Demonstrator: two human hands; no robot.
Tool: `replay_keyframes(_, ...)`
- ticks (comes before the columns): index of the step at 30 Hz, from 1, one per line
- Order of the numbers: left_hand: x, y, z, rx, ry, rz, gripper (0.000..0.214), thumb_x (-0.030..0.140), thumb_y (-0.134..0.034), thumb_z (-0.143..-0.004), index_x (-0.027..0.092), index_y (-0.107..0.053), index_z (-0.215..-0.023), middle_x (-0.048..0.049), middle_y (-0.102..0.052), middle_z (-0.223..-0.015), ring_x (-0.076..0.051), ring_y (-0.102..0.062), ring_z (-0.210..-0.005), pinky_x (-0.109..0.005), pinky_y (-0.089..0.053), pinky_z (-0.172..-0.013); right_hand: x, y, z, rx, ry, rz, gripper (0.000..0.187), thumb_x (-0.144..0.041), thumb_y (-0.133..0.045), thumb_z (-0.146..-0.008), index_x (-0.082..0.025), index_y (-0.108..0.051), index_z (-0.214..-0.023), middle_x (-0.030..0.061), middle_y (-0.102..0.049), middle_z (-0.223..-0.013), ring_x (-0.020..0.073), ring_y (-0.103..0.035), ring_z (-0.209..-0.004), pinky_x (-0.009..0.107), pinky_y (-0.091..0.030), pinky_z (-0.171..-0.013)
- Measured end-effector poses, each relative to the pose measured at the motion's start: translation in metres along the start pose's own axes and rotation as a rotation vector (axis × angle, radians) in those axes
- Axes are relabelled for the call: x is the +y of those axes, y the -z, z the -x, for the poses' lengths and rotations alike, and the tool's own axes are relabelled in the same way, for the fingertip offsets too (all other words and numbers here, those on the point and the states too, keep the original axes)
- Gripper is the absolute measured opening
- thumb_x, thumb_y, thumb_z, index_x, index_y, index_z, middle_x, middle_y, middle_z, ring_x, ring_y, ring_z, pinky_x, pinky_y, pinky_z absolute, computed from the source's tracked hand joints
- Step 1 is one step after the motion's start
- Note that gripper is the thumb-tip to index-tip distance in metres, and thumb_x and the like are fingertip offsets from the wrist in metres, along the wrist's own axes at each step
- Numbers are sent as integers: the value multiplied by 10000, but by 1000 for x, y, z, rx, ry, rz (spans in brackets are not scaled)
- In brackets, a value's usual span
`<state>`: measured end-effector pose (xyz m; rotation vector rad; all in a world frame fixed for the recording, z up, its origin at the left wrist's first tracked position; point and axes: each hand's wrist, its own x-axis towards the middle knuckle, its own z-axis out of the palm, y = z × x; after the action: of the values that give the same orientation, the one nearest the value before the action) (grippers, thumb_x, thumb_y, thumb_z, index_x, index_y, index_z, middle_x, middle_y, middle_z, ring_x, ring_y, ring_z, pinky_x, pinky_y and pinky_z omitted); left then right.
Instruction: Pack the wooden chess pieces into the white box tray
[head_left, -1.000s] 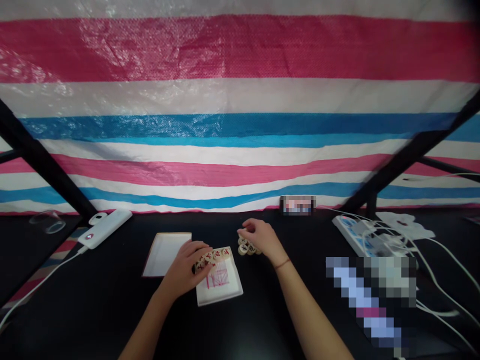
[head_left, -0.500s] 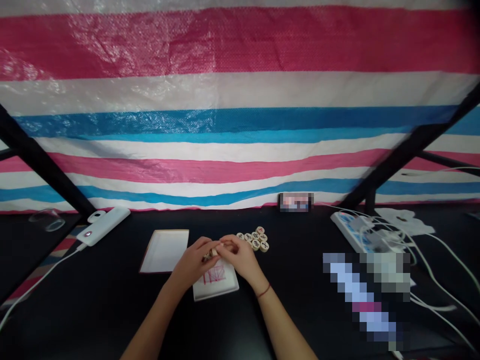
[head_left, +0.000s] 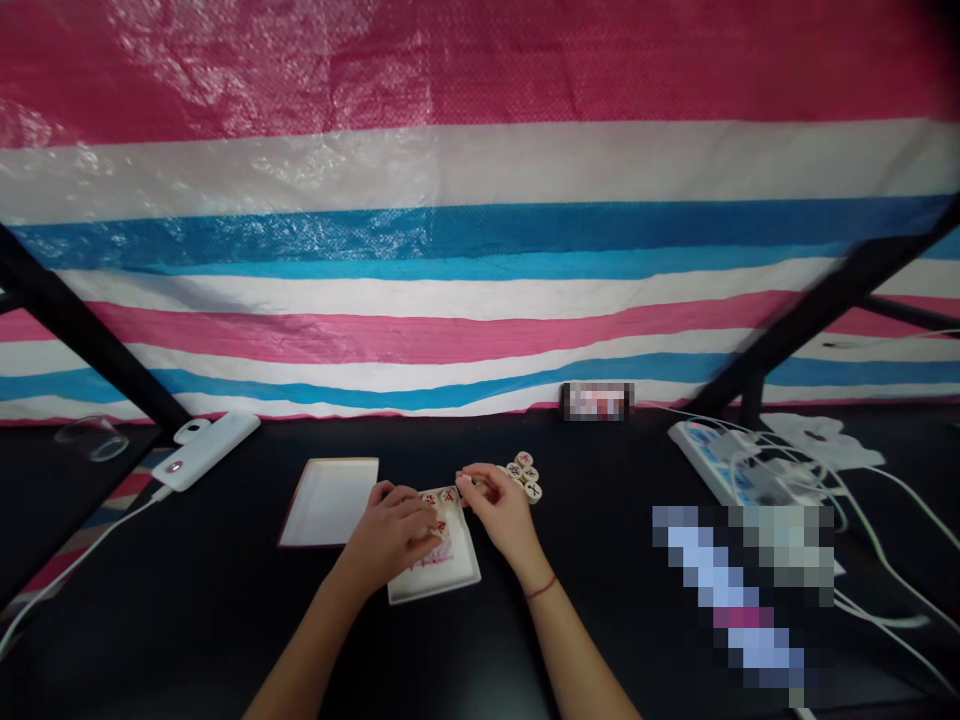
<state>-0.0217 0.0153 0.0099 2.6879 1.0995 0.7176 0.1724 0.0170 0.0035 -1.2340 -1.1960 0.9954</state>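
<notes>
My left hand (head_left: pixel 396 525) curves over the shallow white box (head_left: pixel 457 572), its thumb and fingers closed around a Chinese chess piece (head_left: pixel 440 528) with a red character. Two more red-marked pieces (head_left: pixel 448 496) lie by the box's far edge. Red lines show on the paper in the box. My right hand (head_left: pixel 499 508) is beside the box's far right corner, its thumb and forefinger drawn together; what they hold, if anything, is hidden. Just past that hand sits a cluster of round pieces (head_left: pixel 531 474), several with dark characters and one with a red one, partly covered by the hand.
Left of the box lies an open box lid (head_left: pixel 334 500). A white power bank (head_left: pixel 206 452) with a cable is at far left, near a clear cup (head_left: pixel 94 440). A phone (head_left: pixel 598 401) leans on the striped sheet; a power strip (head_left: pixel 705 460) with tangled cables stands right.
My hands, together over the box before, have moved apart. My right hand has shifted slightly right, covering more of the cluster. Red-marked pieces now show in the box.
</notes>
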Motion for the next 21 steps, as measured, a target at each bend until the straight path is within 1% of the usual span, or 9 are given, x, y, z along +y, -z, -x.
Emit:
replay_keyframes(4,0,-3,1,-27,-27,-58,42,246,-658,-834,270,-684,-811,37,-735,-873,-196,-564,-937,-380,-327,-818,0,-1,3,-56,56,93,284,-440,-648,-792,-176,-647,-898,43,-675,-737,122,-554,-525,245,-431,-492)
replay_keyframes(8,1,-4,1,40,-41,-82,23,248,-658,-819,252,-680,-814,6,-703,-929,-195,-542,-940,-364,-355,-812,-3,1,5,-108,93,172,219,-364,-635,-805,-180,-653,-922,-10,-589,-610,117,-517,-510,233,-425,-490)
replay_keyframes(9,1,-4,1,56,-32,-83,40,252,-662,-807,250,-680,-843,-5,-692,-969,-202,-540,-961,-368,-369,-829,-4,2,6,-129,125,186,194,-332,-633,-802,-183,-654,-926,0,-596,-651,122,-534,-546,232,-439,-503)
replay_keyframes(11,1,-3,2,73,5,-80,188,270,-673,-779,251,-671,-966,-33,-665,-1071,-230,-533,-1039,-393,-394,-889,-9,4,10,-191,217,232,155,-252,-616,-796,-193,-658,-933,44,-622,-836,135,-575,-658,242,-481,-564)
replay_keyframes(12,0,-3,3,76,26,-78,284,284,-679,-765,251,-655,-1047,-48,-648,-1125,-247,-525,-1085,-412,-401,-927,-11,4,12,-226,269,267,157,-211,-602,-794,-200,-662,-937,61,-615,-929,144,-589,-725,256,-502,-615)
replay_keyframes(14,-2,-3,5,74,54,-77,449,308,-682,-751,239,-602,-1188,-79,-604,-1227,-275,-504,-1166,-449,-403,-995,-14,5,17,-299,355,348,215,-141,-571,-795,-217,-669,-970,71,-591,-1025,166,-598,-859,297,-517,-752)
replay_keyframes(16,-7,-5,8,59,55,-67,529,306,-674,-755,222,-556,-1263,-100,-566,-1296,-288,-487,-1222,-464,-413,-1030,-15,4,21,-348,415,430,281,-100,-568,-794,-232,-659,-1024,64,-599,-1040,187,-583,-968,339,-487,-876)
replay_keyframes(17,-9,-7,9,46,49,-55,543,298,-668,-759,216,-542,-1281,-105,-556,-1315,-289,-480,-1243,-464,-423,-1038,-14,4,23,-366,438,472,289,-90,-580,-790,-233,-652,-1030,61,-610,-1041,197,-571,-1001,355,-469,-907)
replay_keyframes(21,-15,-13,13,-12,31,4,568,281,-649,-788,203,-493,-1329,-119,-556,-1339,-283,-497,-1254,-462,-464,-1025,-11,0,24,-395,474,633,199,-82,-641,-768,-219,-631,-912,38,-644,-950,212,-552,-943,375,-450,-885)
